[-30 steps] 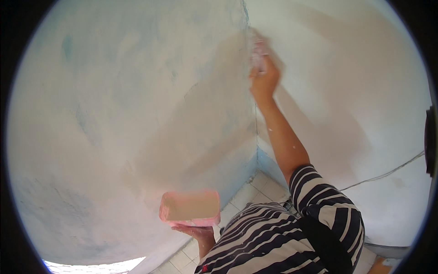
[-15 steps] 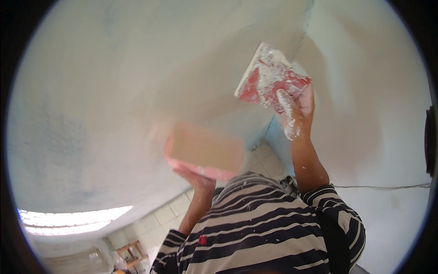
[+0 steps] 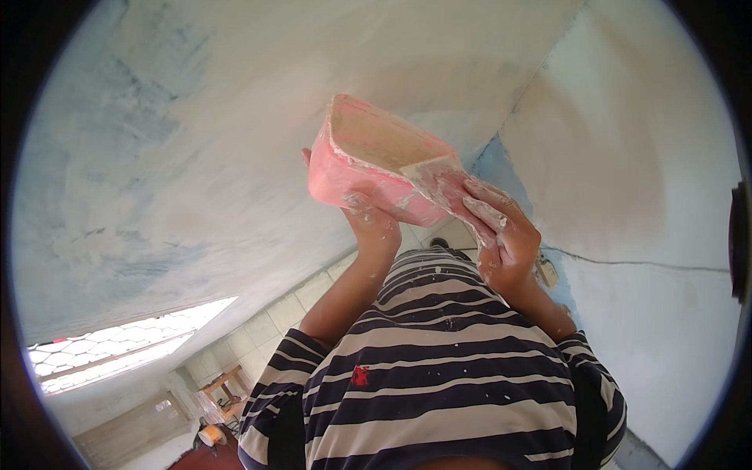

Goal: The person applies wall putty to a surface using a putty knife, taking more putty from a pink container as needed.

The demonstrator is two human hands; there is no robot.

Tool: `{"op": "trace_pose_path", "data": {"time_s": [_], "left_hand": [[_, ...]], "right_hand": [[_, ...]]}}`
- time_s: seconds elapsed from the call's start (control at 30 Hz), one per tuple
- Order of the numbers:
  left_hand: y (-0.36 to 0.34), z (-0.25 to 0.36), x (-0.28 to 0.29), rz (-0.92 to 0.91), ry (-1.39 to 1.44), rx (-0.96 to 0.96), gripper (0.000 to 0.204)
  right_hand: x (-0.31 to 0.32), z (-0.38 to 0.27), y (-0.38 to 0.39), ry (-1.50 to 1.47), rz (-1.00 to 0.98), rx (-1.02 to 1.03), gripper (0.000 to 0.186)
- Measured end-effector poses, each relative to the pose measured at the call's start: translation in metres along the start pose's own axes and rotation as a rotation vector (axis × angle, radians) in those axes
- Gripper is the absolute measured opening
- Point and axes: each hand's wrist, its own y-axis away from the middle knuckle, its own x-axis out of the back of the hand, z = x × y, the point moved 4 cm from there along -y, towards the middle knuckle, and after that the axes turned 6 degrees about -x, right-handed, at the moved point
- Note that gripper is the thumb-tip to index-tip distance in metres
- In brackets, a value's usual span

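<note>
My left hand (image 3: 374,225) holds a pink plastic tub (image 3: 337,178) from below, its fingertips round the far side. The tub is tilted, its inside coated with pale paste. My right hand (image 3: 505,235) grips a red, paste-smeared flat scraper (image 3: 439,185) whose pale edge rests on the tub's right rim. White paste is smeared over both my hands.
A patchy plastered wall (image 3: 141,204) on the left meets another wall (image 3: 642,157), crossed by a cable (image 3: 650,265). A window with a grille (image 3: 125,337) lies at lower left, near wooden furniture (image 3: 223,388) and an orange container (image 3: 211,435). Tiled floor (image 3: 309,294) runs below.
My right hand came away from the wall corner with the scraper and down onto the tub. My left hand lifted the tub toward it and tipped it. The view has shifted.
</note>
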Motion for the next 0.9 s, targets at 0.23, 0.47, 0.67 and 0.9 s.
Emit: {"op": "trace_pose_path", "data": {"time_s": [0.23, 0.47, 0.67, 0.9], "left_hand": [[0.015, 0.034, -0.012, -0.172, -0.285, -0.093, 0.084], [0.024, 0.029, -0.007, -0.274, -0.549, -0.134, 0.091], [0.029, 0.041, 0.049, -0.25, -0.208, 0.102, 0.097], [0.033, 0.056, 0.049, -0.235, -0.22, 0.027, 0.087]], "right_hand": [[-0.016, -0.05, 0.019, 0.005, 0.045, 0.012, 0.032], [-0.036, -0.087, 0.044, 0.023, 0.179, 0.033, 0.026], [-0.061, -0.107, 0.06, -0.071, 0.428, -0.217, 0.018], [-0.093, -0.117, 0.058, 0.077, 0.167, -0.084, 0.031]]}}
